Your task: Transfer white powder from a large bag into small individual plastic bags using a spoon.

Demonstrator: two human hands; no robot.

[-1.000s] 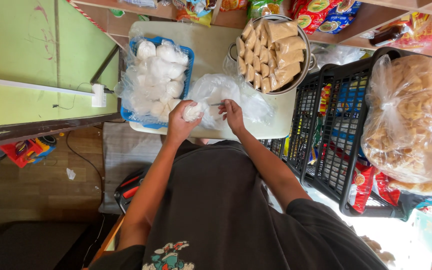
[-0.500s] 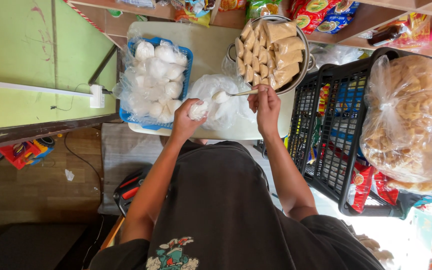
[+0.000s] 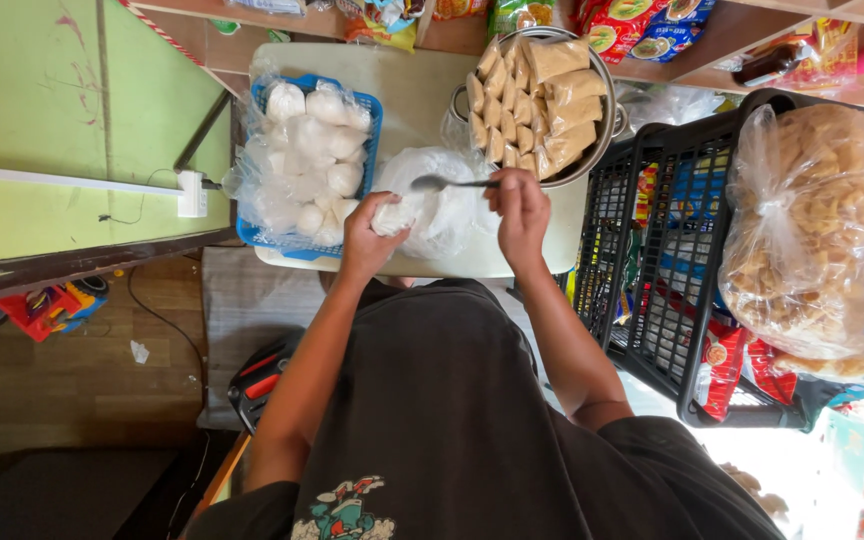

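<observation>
Left hand closed around a small clear plastic pouch of white powder. Right hand pinches a metal spoon just above the pouch, over the large open bag of white powder on the bench. Filling step, judged; next needs a level tip into the pouch mouth.

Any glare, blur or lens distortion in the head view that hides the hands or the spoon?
Head view: left hand, right hand and spoon are evenly lit and sharp; bright blown-out glare at the lower right; wide-angle lens bends the black crate toward the edge.
</observation>
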